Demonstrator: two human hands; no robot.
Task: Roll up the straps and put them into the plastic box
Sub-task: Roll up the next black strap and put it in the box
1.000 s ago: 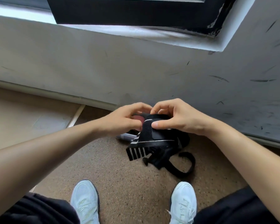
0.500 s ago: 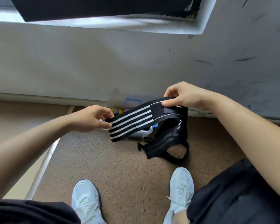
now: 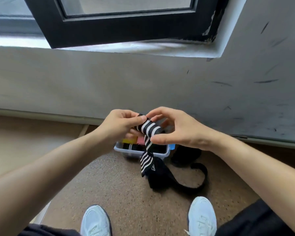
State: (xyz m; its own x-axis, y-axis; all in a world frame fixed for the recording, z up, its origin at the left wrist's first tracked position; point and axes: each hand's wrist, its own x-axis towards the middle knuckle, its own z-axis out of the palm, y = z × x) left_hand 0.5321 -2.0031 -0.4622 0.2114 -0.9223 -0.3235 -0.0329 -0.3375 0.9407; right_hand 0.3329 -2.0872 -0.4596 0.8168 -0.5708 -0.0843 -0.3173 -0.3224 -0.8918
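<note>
A black strap with white stripes (image 3: 148, 130) is partly rolled between my hands, its loose tail hanging down to the floor. My left hand (image 3: 121, 124) grips the roll's left end, thumb on top. My right hand (image 3: 174, 128) pinches the right end with thumb and fingers. Below them a clear plastic box (image 3: 140, 153) stands on the floor against the wall, holding rolled straps in black, yellow and pink. A pile of black straps (image 3: 170, 176) lies on the floor just right of the box.
A grey wall (image 3: 109, 82) rises right behind the box, with a black window frame (image 3: 126, 29) above. My two white shoes (image 3: 95, 222) (image 3: 202, 217) stand on the brown speckled floor. A beige panel (image 3: 24, 142) lies to the left.
The strap was stretched out between my spread hands half a second ago. My hands have come together and the strap's end is now rolled, its tail hanging down.
</note>
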